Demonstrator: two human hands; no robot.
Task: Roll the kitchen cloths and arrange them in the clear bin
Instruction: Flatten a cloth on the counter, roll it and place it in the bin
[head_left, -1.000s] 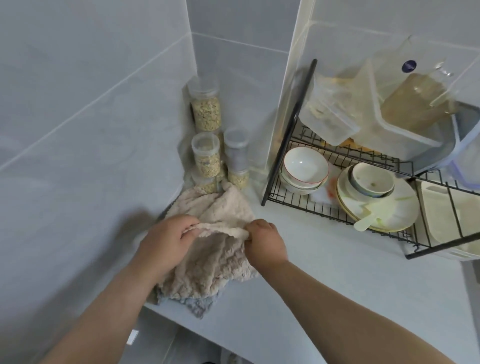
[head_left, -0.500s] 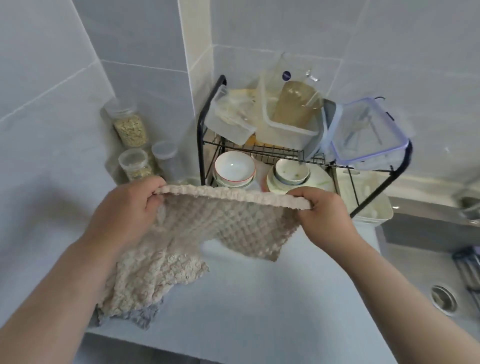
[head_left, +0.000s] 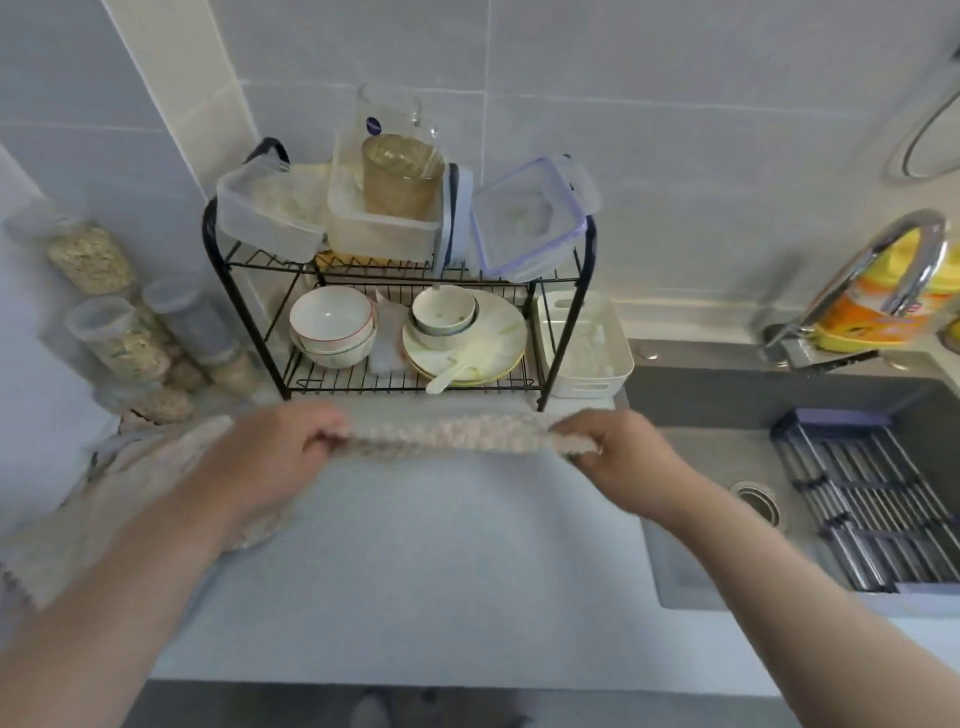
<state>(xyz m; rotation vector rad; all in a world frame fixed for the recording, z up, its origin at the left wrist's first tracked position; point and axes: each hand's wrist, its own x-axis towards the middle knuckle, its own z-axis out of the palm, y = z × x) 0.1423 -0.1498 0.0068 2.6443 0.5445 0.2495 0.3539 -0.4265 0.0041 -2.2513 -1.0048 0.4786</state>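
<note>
The beige cloth (head_left: 452, 435) was stretched taut as a narrow horizontal band across the middle of the frame, held above the pale grey counter (head_left: 431, 561); its surface looked nubbly and waffle-textured, soft and thick, though motion blur smeared the weave. The left hand (head_left: 275, 457) was clenched around the cloth's left end and the right hand (head_left: 618, 457) pinched its right end, the two well apart with the band spanning between them. At the left of the frame, partly under the left forearm, more beige cloths (head_left: 119, 483) of the same fluffy texture lay heaped on the counter. Above the stretched cloth stood a black wire rack (head_left: 561, 322) with two tiers: glossy white ceramic bowls (head_left: 332, 327) and plates (head_left: 488, 338) below, translucent plastic containers (head_left: 384, 228) above, one with a blue-rimmed lid. A white plastic basket (head_left: 592, 358) sat just right of the rack. In the upper left, cylindrical clear jars (head_left: 88, 254) of pale grains stood against the tiled wall. At the right, a dark matte sink (head_left: 727, 410) held a ribbed roll-up mat (head_left: 872, 499) beneath a curved chrome faucet (head_left: 883, 260).
</note>
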